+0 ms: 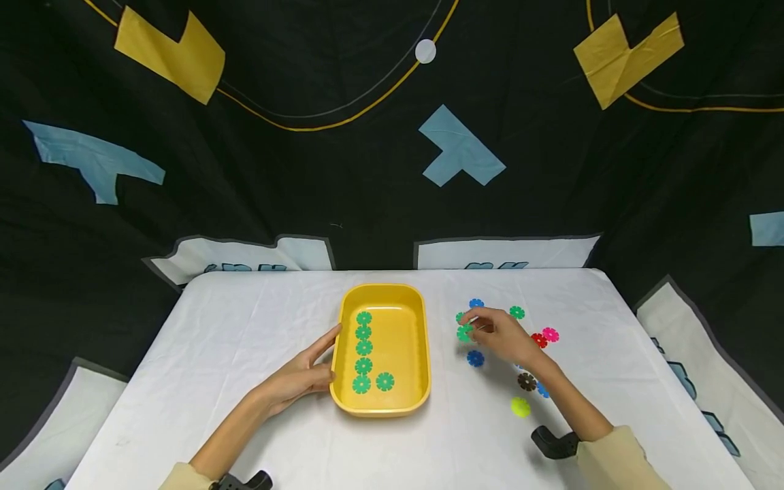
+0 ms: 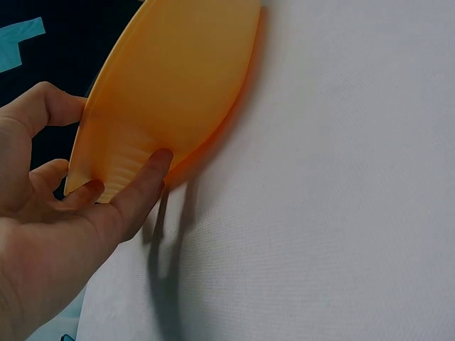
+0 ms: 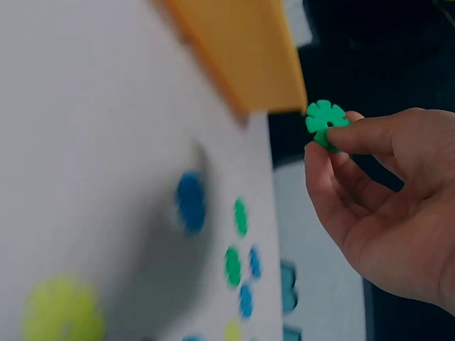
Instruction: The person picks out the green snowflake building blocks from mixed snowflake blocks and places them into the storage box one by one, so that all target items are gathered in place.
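Observation:
My left hand [image 1: 300, 378] holds the left side of a yellow tray [image 1: 427, 361]; in the left wrist view, its thumb and fingers lie against the rim and outer wall. Inside the tray, several green snowflake-shaped discs [image 1: 364, 348] form a column along the left, with one more green disc [image 1: 385, 381] beside the lowest. To the right of the tray, my right hand [image 1: 499, 337] is raised over the table. It pinches a green notched disc [image 3: 325, 122] between thumb and fingers, shown clearly in the right wrist view.
Loose discs lie around and below the right hand: blue [image 1: 475, 358], green [image 1: 517, 312], red [image 1: 539, 340], pink [image 1: 550, 334], black [image 1: 527, 382] and yellow-green [image 1: 520, 407]. A white cloth [image 1: 245, 320] covers the table. Behind it hangs a dark curtain [image 1: 343, 190] with patches.

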`<state>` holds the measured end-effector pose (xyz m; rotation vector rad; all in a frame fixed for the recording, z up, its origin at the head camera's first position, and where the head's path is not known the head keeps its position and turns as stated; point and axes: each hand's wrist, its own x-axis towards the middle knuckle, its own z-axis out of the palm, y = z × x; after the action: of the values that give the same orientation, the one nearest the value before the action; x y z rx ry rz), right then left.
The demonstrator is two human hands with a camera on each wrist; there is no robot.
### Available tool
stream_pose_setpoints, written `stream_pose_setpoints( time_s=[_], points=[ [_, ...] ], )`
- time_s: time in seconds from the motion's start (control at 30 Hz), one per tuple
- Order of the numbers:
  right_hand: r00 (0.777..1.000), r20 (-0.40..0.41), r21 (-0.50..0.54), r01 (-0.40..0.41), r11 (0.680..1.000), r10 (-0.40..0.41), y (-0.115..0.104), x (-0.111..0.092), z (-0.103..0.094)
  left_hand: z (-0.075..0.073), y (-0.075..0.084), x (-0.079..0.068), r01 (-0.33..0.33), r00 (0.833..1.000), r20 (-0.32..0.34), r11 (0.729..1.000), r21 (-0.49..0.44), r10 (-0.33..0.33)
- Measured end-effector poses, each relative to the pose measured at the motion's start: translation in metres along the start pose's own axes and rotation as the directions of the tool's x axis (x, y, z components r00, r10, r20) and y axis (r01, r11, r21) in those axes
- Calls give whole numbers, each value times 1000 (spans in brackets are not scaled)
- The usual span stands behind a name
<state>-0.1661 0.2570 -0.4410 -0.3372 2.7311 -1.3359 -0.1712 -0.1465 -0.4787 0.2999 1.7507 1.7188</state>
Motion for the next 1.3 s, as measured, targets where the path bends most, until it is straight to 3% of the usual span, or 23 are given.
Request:
stream_pose_setpoints(
  time_s=[0.17,0.43,0.7,0.97,1.3],
  points=[
    [996,83,93,13,996,-21,-27,15,13,0,-1,0,-1,1000,-1,1000,1,1],
    [979,181,110,71,991,-91,-59,35,42,-1,0,0,-1,1000,2,1000,-3,1],
    [945,319,33,66,997,-73,-71,54,71,0,1,-2,-1,1000,0,1000,0,1],
    [923,385,-140,85,987,-25,-76,67,94,-1,1,-1,-1,1000,-3,1000,-5,1],
    [931,363,-307,80,948,39,-76,68,114,-1,0,-1,2,1000,2,1000,-29,-2]
  ],
)
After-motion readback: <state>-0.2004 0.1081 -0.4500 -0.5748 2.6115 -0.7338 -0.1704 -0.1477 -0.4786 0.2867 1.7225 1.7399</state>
